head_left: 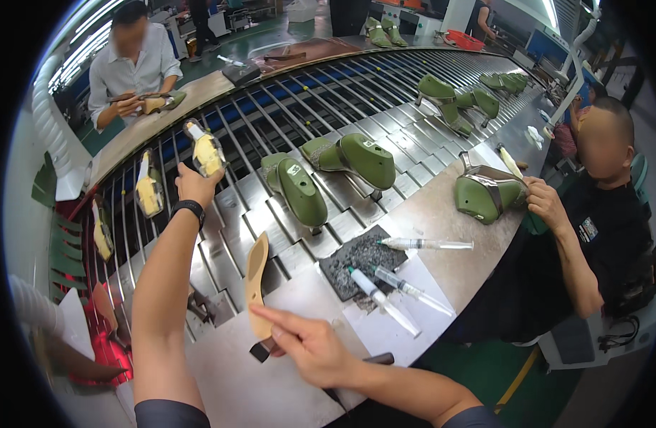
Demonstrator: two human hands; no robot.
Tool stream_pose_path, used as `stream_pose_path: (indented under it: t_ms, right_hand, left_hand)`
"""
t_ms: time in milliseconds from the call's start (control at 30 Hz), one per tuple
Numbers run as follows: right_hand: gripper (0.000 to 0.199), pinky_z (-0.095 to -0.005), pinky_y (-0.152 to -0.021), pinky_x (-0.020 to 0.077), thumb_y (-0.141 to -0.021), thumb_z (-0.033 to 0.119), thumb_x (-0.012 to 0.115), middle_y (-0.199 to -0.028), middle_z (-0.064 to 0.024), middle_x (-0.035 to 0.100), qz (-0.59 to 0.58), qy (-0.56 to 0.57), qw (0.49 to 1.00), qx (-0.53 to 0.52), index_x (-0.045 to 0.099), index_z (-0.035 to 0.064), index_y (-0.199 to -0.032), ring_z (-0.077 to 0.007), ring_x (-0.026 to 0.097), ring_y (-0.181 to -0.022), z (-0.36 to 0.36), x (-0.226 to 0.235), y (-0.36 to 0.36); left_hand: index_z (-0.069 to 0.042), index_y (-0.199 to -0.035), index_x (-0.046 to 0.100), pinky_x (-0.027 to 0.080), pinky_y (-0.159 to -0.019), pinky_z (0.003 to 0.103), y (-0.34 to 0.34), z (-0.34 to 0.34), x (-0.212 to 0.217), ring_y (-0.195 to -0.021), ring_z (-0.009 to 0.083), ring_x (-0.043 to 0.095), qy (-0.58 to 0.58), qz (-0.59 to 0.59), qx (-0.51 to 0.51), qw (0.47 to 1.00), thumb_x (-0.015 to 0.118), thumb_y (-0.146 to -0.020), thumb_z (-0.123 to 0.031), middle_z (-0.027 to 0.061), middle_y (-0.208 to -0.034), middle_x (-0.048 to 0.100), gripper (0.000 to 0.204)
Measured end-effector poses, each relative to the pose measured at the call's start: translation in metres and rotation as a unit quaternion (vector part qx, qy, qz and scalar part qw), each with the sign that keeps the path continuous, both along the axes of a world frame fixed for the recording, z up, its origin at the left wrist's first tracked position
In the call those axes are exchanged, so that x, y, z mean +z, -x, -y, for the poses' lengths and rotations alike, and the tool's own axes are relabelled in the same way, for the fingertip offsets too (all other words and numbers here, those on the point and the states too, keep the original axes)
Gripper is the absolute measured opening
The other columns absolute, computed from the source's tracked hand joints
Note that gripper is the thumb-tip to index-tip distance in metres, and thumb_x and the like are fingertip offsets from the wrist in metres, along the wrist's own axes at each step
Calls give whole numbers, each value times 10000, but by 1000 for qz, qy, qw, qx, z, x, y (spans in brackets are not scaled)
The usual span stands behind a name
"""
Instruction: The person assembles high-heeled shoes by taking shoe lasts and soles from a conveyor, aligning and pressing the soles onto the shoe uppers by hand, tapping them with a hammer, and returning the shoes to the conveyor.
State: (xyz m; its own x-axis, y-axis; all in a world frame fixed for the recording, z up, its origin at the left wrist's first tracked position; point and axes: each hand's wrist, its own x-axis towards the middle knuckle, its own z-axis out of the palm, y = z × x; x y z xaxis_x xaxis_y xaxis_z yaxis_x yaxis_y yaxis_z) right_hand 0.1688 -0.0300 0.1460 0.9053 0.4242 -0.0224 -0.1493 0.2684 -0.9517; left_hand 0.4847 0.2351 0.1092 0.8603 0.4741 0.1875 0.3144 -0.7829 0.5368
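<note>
My left hand reaches out over the metal rollers. Its fingers are closed around the lower end of a shoe upper on a last, whose yellowish underside faces up. Lower down, my right hand grips a tan high-heeled shoe sole near its heel end. A dark block, apparently the heel's tip, shows below my fingers. Left of my left hand, another last with a yellow underside rests on the rollers. Two green shoe lasts stand to its right.
Several syringes lie around a dark, rough pad on the bench. On the right a seated co-worker's hand holds a green last. Across the conveyor another person handles a shoe. White ducting hangs at left.
</note>
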Motion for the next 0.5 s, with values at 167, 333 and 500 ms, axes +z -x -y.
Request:
stream_pose_path:
  t_ms: [167, 333, 500]
  right_hand:
    - [412, -335, -872, 572, -1008, 222, 694, -1117, -137, 723, -7, 6, 1000, 15, 634, 10, -1356, -207, 707, -989, 5, 7, -2]
    - [489, -352, -879, 571, -964, 293, 763, -1150, -162, 728, 104, 87, 991, 18, 648, -10, -1330, -245, 720, -1006, 6, 4, -6]
    - [519, -362, -850, 579, -879, 308, 828, -1133, -156, 746, 204, 157, 966, 14, 679, -8, -1263, -264, 736, -977, -2, 8, 2]
  left_hand:
    - [-6, -1622, 129, 476, -1111, 549, -82, 26, -33, -1352, 508, 514, 38, 9, 94, 995, 924, -718, -533, 397, -1485, 412, 1314]
    - [-14, -1622, 171, 507, -1085, 524, -81, 10, -22, -1266, 495, 602, 26, 5, 123, 992, 884, -773, -371, 332, -1460, 488, 1165]
    - [-4, -1286, 562, 544, -588, 312, 37, -25, 43, -767, 154, 615, 275, 16, -18, 961, 785, -773, -121, 56, -937, 628, 572]
